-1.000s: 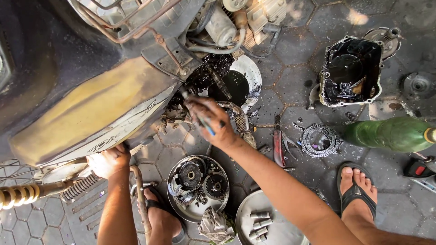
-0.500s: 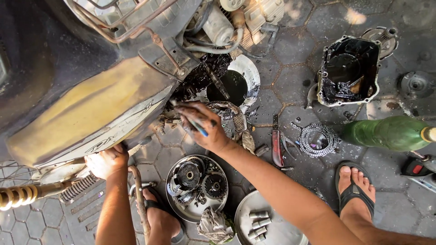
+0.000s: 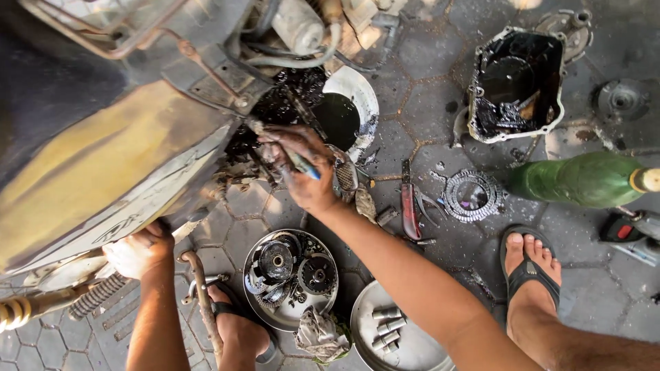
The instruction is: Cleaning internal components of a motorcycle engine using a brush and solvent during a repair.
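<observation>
Greasy right hand (image 3: 302,168) pinches blue-handled tool (image 3: 302,165), tip at motorcycle engine (image 3: 275,110). Left hand (image 3: 137,251) clenched on motorcycle's lower edge. Paving floor (image 3: 419,75) — two metal bowls: one (image 3: 256,302) with two clutch gears, one (image 3: 426,350) with about five bolts; one green bottle (image 3: 584,180).

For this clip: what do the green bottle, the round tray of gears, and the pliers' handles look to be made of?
Green bottle: likely glass, translucent and glossy, with a pale cork-like stopper. Round tray: metal, seemingly steel or aluminium, with a dull grey sheen on the rim. Pliers: dark metal jaws, handles sleeved in red, probably plastic or rubber.
</observation>
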